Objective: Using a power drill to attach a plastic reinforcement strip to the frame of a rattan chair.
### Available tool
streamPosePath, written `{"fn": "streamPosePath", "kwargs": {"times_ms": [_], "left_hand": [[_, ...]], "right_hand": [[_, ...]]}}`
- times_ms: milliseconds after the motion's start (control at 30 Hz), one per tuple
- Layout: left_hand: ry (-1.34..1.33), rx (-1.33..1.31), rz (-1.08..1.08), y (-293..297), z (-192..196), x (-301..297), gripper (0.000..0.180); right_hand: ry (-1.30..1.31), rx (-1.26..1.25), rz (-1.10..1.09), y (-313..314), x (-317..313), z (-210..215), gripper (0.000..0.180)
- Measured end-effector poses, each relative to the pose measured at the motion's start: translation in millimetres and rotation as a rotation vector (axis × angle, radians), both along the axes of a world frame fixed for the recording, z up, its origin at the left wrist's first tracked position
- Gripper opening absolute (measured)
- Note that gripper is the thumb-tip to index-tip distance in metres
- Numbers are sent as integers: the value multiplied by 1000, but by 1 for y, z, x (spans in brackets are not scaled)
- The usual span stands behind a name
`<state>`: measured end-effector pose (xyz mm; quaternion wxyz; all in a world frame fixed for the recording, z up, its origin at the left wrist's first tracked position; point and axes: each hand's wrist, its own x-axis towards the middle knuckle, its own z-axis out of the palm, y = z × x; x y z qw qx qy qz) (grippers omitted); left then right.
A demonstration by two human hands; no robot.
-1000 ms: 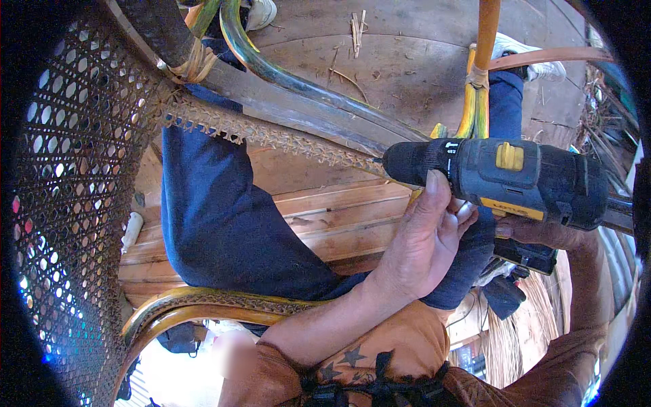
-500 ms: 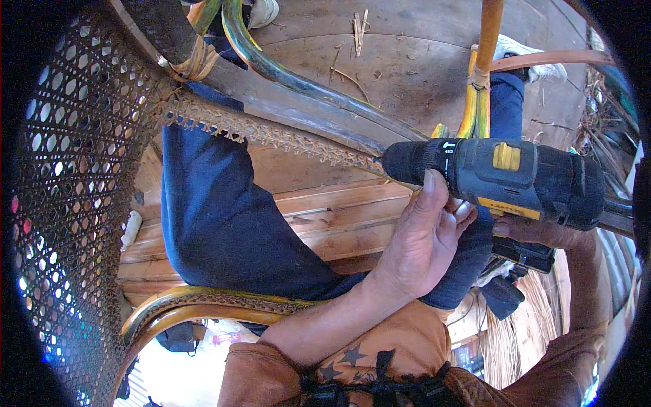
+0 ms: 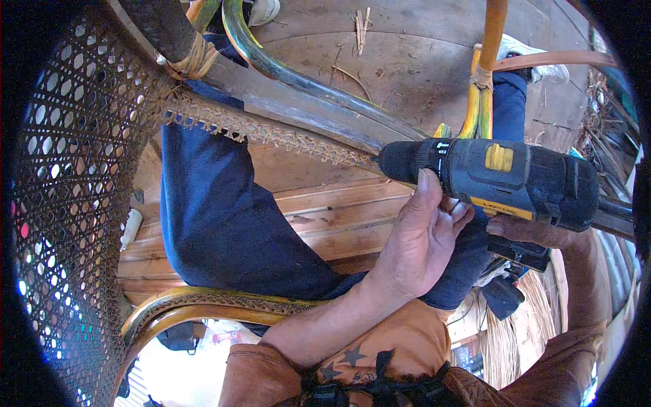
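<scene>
A black-and-yellow cordless drill (image 3: 522, 178) lies sideways at the right, its chuck pointing left at the edge of the chair frame's rail (image 3: 285, 112). My right hand (image 3: 536, 232) is wrapped round the drill's grip below the body; part of the fingers is hidden. My left hand (image 3: 424, 241) is closed at the chuck, thumb against its lower side, the other fingers curled beneath the drill. The bit's tip meets the woven cane edge (image 3: 271, 140) that runs along the rail; any screw there is too small to see.
A woven cane panel (image 3: 74, 183) rises at the left. Curved rattan arms (image 3: 203, 298) pass near my body and another rattan post (image 3: 485, 88) stands at the far right. Wood scraps (image 3: 361, 30) lie on the floor. Bundled cane strands (image 3: 502, 339) hang at lower right.
The drill has shifted slightly left, with its rear end a little lower. My left hand has hardly moved, its thumb still at the chuck.
</scene>
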<state>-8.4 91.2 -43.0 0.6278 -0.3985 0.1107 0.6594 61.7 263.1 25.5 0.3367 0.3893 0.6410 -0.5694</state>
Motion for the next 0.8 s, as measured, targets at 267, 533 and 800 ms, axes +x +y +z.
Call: {"fn": "streamPosePath", "kwargs": {"times_ms": [267,533,800], "left_hand": [[-74,-19,-35,3,9,-9,28],[84,191,-33,-2,4,5,47],[3,197,58,-13,-8,13,42]], "right_hand": [[-39,56,342,-2,5,6,48],[5,31,287,6,16,25,51],[-91,-95,104,1,16,14,49]]}}
